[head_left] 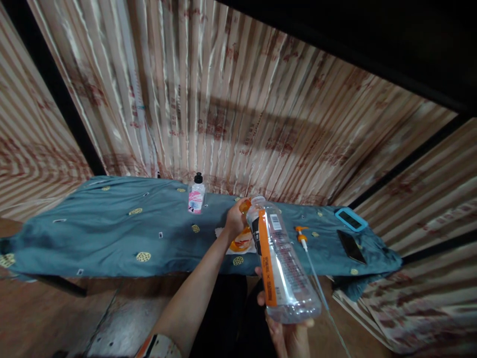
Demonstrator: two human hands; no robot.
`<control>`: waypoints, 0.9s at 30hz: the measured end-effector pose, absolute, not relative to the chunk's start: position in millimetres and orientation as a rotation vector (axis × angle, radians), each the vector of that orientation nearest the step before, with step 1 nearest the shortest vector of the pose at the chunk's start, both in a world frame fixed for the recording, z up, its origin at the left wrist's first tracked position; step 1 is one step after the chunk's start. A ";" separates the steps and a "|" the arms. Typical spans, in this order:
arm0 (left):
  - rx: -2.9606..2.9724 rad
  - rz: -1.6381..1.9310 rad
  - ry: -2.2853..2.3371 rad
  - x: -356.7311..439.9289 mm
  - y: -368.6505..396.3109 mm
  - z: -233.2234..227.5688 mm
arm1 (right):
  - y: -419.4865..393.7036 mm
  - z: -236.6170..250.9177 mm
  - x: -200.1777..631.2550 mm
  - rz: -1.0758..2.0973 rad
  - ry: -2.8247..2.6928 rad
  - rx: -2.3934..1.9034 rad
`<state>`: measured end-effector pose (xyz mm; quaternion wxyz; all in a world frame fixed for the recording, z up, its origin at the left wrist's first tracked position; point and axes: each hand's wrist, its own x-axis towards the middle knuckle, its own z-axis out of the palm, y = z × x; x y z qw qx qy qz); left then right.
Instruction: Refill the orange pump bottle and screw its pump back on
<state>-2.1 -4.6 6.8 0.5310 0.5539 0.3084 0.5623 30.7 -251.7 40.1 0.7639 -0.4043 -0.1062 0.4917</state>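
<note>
My right hand (285,333) holds a large clear plastic bottle (286,266) from below, near its base. The bottle has an orange and silver label and is tilted, its uncapped neck pointing away and to the left. Beside that neck, my left hand (235,219) is closed around the upper part of an orange bottle (241,242). The orange bottle rests over a white tissue (231,251) on the bench. The large bottle hides part of my left fingers; whether the two necks touch, I cannot tell. To the right lies an orange pump top (302,237) with a long pale tube.
A small pink-labelled bottle with a black cap (196,196) stands left of my hands. A blue-framed device (351,219) and a black phone (351,246) lie at the right end of the teal cloth (112,231). Striped curtains (223,99) hang behind; dark metal posts frame the bench.
</note>
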 end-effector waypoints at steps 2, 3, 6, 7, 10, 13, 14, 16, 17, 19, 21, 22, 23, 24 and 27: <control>1.339 1.341 0.748 -2.2 -5.2 8.6 | -250.9 40.5 30.9 1.052 -0.238 -0.877; 1.353 1.338 0.751 -2.6 -5.8 9.4 | -250.7 40.7 31.3 1.055 -0.244 -0.871; 1.450 1.341 0.754 -5.7 -7.8 10.7 | -250.8 41.1 32.5 1.088 -0.244 -0.856; 1.486 1.345 0.758 -6.9 -8.2 10.7 | -251.0 40.9 32.8 1.096 -0.249 -0.854; 1.545 1.351 0.779 -9.2 -7.9 9.9 | -251.5 38.9 32.6 1.100 -0.266 -0.852; 1.578 1.354 0.808 -8.8 -5.0 8.3 | -251.4 35.9 30.8 1.089 -0.258 -0.844; 1.589 1.353 0.816 -8.3 -3.7 7.7 | -251.3 35.1 30.1 1.083 -0.254 -0.843; 1.603 1.347 0.829 -6.9 -0.8 6.0 | -251.0 34.2 28.9 1.069 -0.264 -0.840; 1.607 1.342 0.833 -6.3 0.5 5.0 | -251.0 34.1 28.5 1.063 -0.274 -0.838; 1.605 1.335 0.830 -5.2 2.8 2.9 | -251.1 34.1 28.0 1.062 -0.290 -0.833; 1.600 1.334 0.818 -4.6 4.4 0.9 | -251.4 34.4 27.8 1.067 -0.289 -0.836; 1.597 1.334 0.815 -4.4 4.7 0.1 | -251.6 34.7 27.7 1.072 -0.285 -0.841; 1.594 1.333 0.811 -4.4 4.9 -0.7 | -251.7 35.1 27.5 1.074 -0.284 -0.848; 1.588 1.333 0.806 -4.5 4.7 -1.3 | -251.7 35.7 27.1 1.073 -0.287 -0.854; 1.567 1.337 0.784 -4.9 3.3 -2.4 | -251.3 38.0 25.4 1.076 -0.298 -0.872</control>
